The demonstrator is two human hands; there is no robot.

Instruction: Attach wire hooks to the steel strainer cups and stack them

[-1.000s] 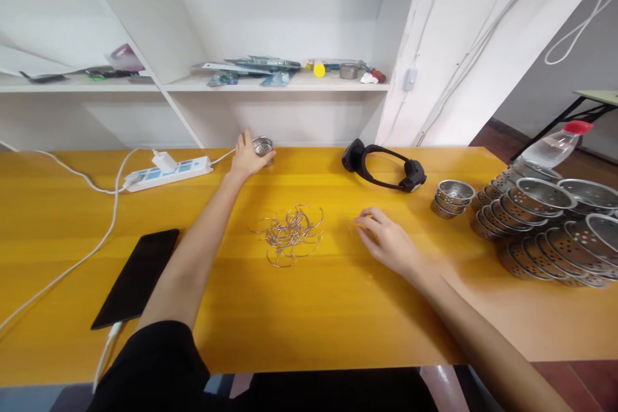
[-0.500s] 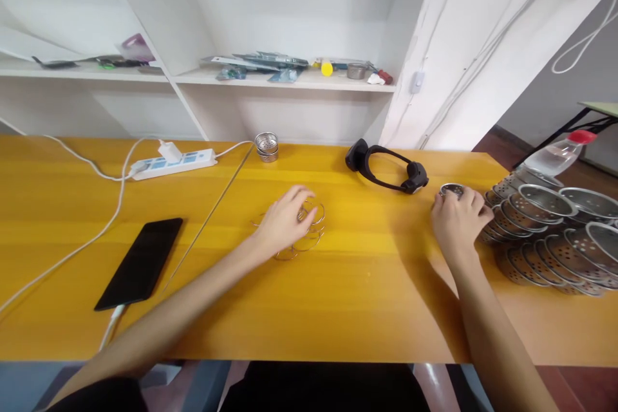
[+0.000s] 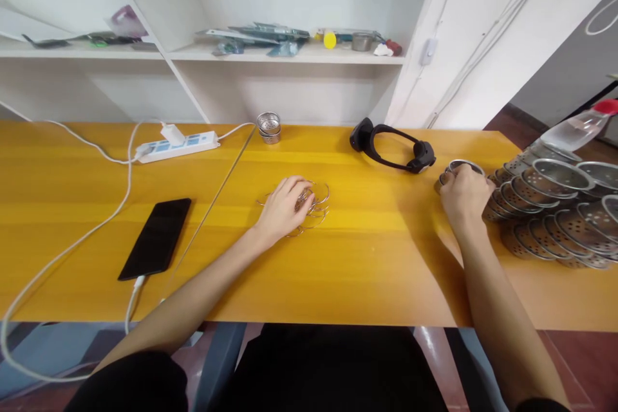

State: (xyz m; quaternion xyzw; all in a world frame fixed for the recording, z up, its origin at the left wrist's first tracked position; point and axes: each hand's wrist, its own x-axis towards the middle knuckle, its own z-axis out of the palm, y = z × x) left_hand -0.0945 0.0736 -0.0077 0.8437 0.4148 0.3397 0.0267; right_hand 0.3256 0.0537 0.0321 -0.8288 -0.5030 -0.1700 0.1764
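My left hand (image 3: 284, 209) is curled over the middle of a small wire rack (image 3: 322, 211) made of thin metal rings, lying on the yellow table. Fingers and thumb close around its centre, and the palm hides part of it. On the right, my right hand (image 3: 464, 196) grips the rim of a perforated metal cup (image 3: 451, 170), its fingertips partly hidden. Just beyond that hand stand tall stacks of nested perforated cups (image 3: 555, 183).
A black headset-like band (image 3: 393, 158) lies behind, between my hands. Two small perforated cups (image 3: 269, 127) are stacked near the shelf. To the left are a power strip (image 3: 193, 143), a phone (image 3: 155, 238) and white cables. A red-capped bottle (image 3: 574, 132) lies at the far right.
The view has tilted down slightly, shifting things up in the picture. My left fingers have closed more around the rack's centre. My right hand has tightened onto the cup, whose rim shows more.
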